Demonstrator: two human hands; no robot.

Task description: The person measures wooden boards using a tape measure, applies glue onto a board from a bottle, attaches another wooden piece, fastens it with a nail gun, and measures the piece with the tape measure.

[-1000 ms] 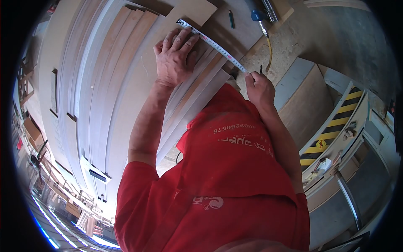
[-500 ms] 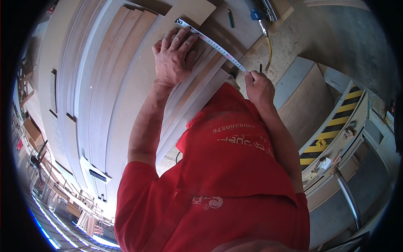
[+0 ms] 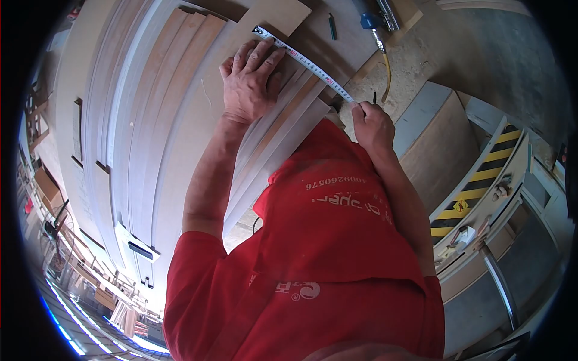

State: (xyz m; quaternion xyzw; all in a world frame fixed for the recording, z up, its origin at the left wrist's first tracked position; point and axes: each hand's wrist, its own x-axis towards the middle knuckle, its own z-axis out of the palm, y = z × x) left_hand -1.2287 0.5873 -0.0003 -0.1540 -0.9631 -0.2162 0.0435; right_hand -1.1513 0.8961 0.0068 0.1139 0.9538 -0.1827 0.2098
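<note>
A white tape measure blade (image 3: 313,67) with black and red marks runs slantwise over the light wooden boards (image 3: 265,135), its metal end hook at the upper left. My left hand (image 3: 250,81) lies palm down on a pale board, fingers stretched and slightly apart, fingertips against the blade near the hook. At the blade's other end my right hand (image 3: 374,125) is closed around the tape measure; its case is hidden in the fist. A thin dark stick (image 3: 374,97), perhaps a pencil, pokes up from that hand.
A dark green pencil (image 3: 332,26) lies on the panel beyond the tape. Behind it are a blue air tool fitting (image 3: 370,21) and yellow hose (image 3: 386,75). To the right stands a machine with a yellow-black striped edge (image 3: 481,174). Long boards (image 3: 138,132) are stacked at left.
</note>
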